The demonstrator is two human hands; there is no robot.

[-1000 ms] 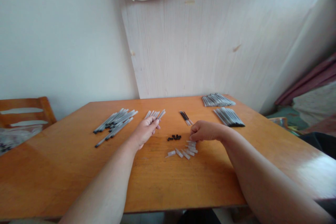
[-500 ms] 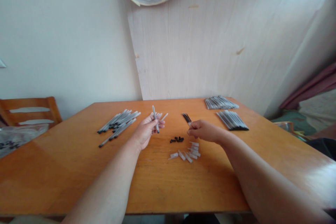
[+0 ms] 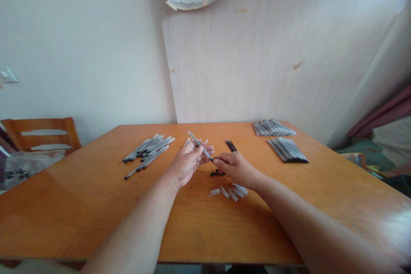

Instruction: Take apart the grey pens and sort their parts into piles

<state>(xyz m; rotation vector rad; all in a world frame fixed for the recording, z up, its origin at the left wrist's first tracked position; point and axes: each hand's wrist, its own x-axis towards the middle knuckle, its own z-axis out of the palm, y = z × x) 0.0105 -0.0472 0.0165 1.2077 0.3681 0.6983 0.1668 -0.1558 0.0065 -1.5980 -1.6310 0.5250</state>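
Note:
My left hand (image 3: 189, 163) is closed on several grey pen barrels; one barrel (image 3: 199, 143) sticks out, slanting up to the left. My right hand (image 3: 233, 167) pinches at the lower, dark end of that barrel; what sits between its fingertips is too small to name. Both hands meet above the middle of the orange wooden table (image 3: 96, 205). Just under them lie small black tips (image 3: 217, 174) and a cluster of clear caps (image 3: 231, 191).
A loose pile of grey pens (image 3: 147, 150) lies at the left. A few black refills (image 3: 230, 145) lie behind my hands. Two neat stacks of pens (image 3: 287, 149) sit at the back right. A wooden chair (image 3: 41, 133) with a plastic bag (image 3: 22, 166) stands at the left.
My right hand left the clear caps and moved left to meet my left hand. My left hand singled out one barrel and tilted it toward the right hand.

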